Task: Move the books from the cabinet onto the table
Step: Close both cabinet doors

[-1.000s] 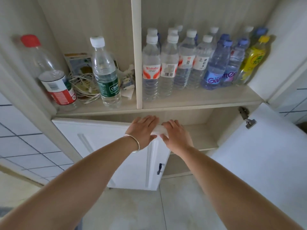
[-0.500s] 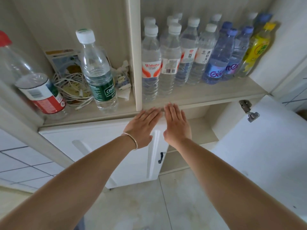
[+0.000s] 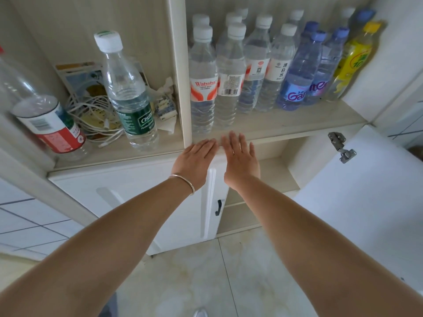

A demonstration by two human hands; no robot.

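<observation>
Both hands, left hand (image 3: 194, 162) and right hand (image 3: 240, 160), held flat, empty, below bottle shelf (image 3: 286, 124). Possibly books (image 3: 77, 75) behind cables: thin, light, floppy; best pinched by spine.

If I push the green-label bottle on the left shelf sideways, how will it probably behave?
The green-label bottle is tall and narrow, so it would probably tip rather than slide. It looks roughly half full, hence fairly light. If it falls, its round body may roll toward the white cables beside it.
</observation>
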